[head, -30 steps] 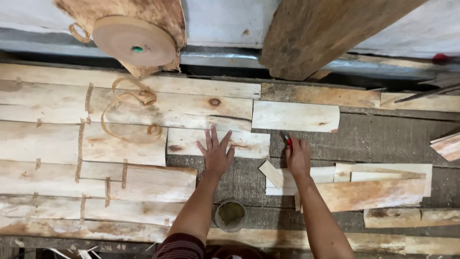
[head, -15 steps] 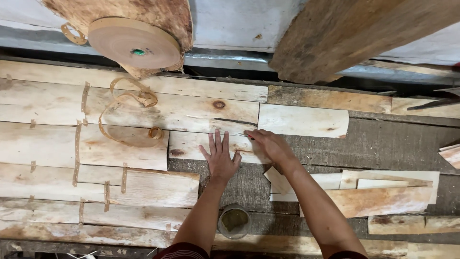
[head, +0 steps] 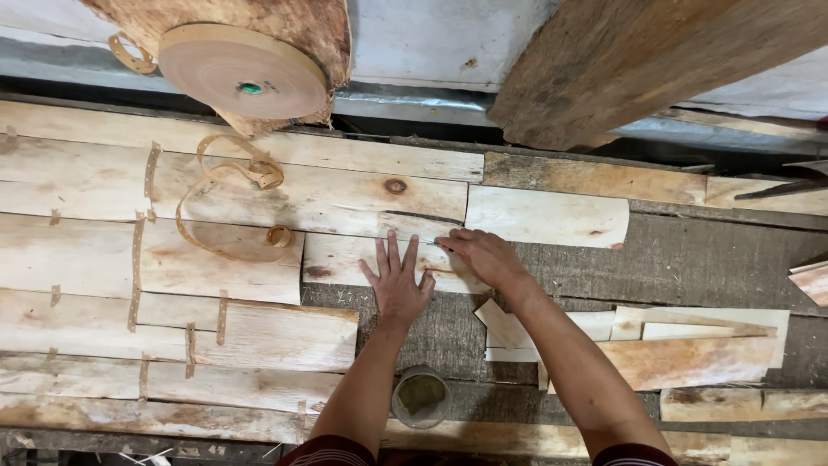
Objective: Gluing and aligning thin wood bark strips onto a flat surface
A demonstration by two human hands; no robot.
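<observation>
Head cam, looking straight down at my bench. Nearest edge: a small round jar with greenish-brown stuff in it, sitting between my forearms on the dark worn top.

Right of it, a loose pile of offcuts, thin pale wood pieces overlapping, well apart from the main layup.

Left half of the bench is covered by veneer strips laid side by side in rows, joints bridged by short brown tape tabs.

Mid bench: my left hand lies flat, fingers spread, palm down on a small veneer piece, pressing, not grasping. Right hand is just beside it, fingers curled down onto the same piece's right end, touching its top edge. I can't tell if it pinches anything. That piece sits in the gap under the knotted strip and left of a separate pale sheet.

Further out: a loose curl of tape lying on the strips, running up to a big tape roll on a rough wooden block.

Far edge: a heavy plank slanting across, and a grey wall behind it.
</observation>
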